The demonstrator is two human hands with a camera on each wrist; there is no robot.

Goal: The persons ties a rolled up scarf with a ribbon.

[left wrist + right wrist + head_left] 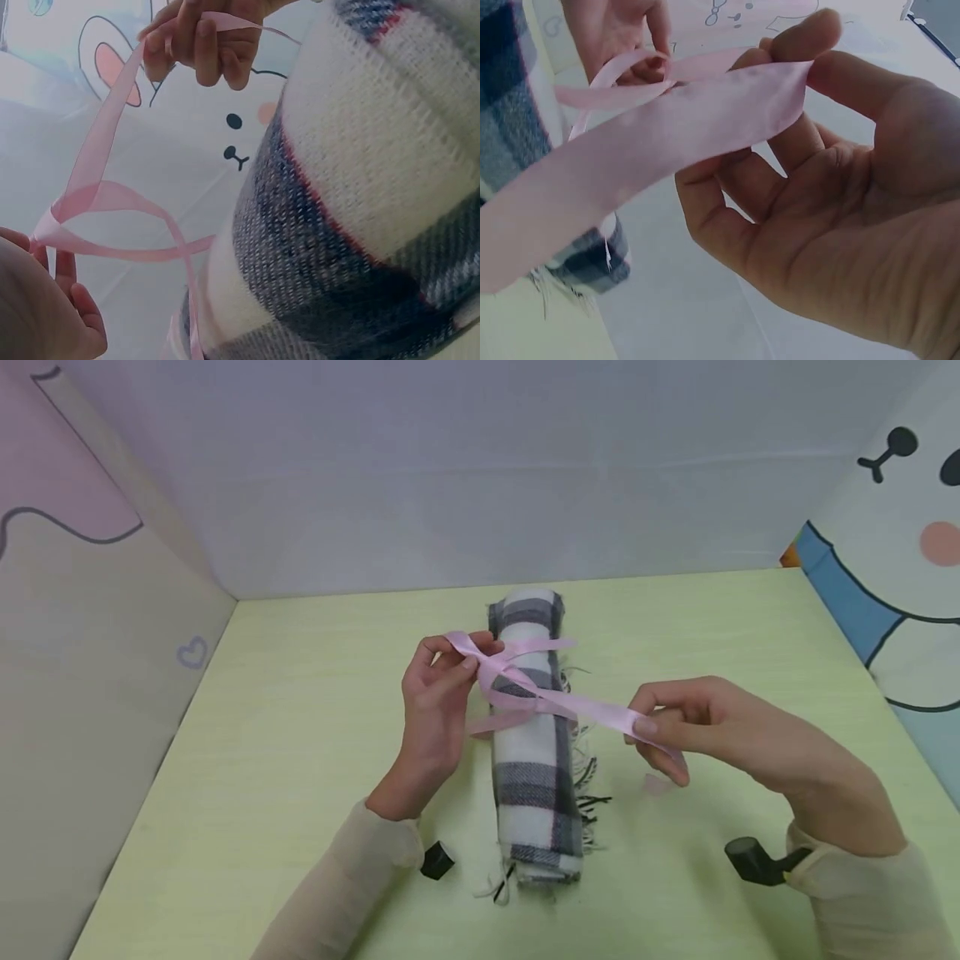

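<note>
A rolled plaid scarf (525, 747) in white, grey and black lies lengthwise on the table, with fringe along its right side. A pink ribbon (596, 711) passes around its middle and rises in a loop above it. At the scarf's left side, my left hand (438, 706) pinches the ribbon between thumb and fingers. To the right, my right hand (708, 718) grips another stretch of it between thumb and fingers, drawn out slantwise from the scarf. In the right wrist view the ribbon (641, 142) runs broad and flat from the right fingertips (810, 37).
The pale yellow-green table (315, 693) meets a plain light wall (495, 527) at the back. Side panels carry cartoon drawings, with a bear-like face (892, 560) on the right. Black wrist-camera mounts show at the left cuff (437, 861) and right cuff (753, 862).
</note>
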